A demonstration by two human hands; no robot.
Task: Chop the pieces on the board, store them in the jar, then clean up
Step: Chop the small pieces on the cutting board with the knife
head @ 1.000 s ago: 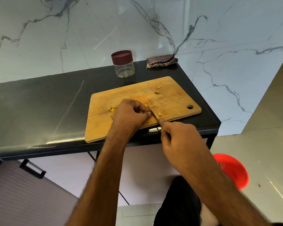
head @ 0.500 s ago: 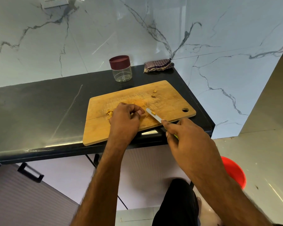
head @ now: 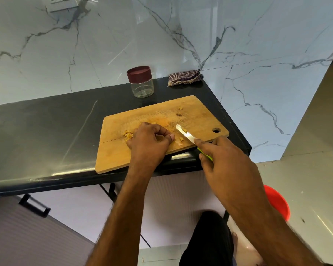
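Item: chopping in progress on a wooden board (head: 196,114) lying on a dark counter (head: 46,127).

Right hand (head: 225,160): fingers are curling round the green handle of a knife (head: 186,134), the blade angling over the board with a small piece sticking to it.

Left hand (head: 148,139): fingers are curling down onto the board; whether they are pinching a piece cannot be told.

Pieces (head: 128,134): a small heap is showing at the left hand's far side; two more are lying near the board's far edge, one beside the blade.

Jar (head: 140,82): standing behind the board, lid on, looking empty.

Risks, as judged:
- The left fingertips are sitting near the blade; a slip could be nicking them.
- The board is overhanging the counter's near edge; hard pressing could be tipping it.
- Small pieces could be scattering onto the counter.
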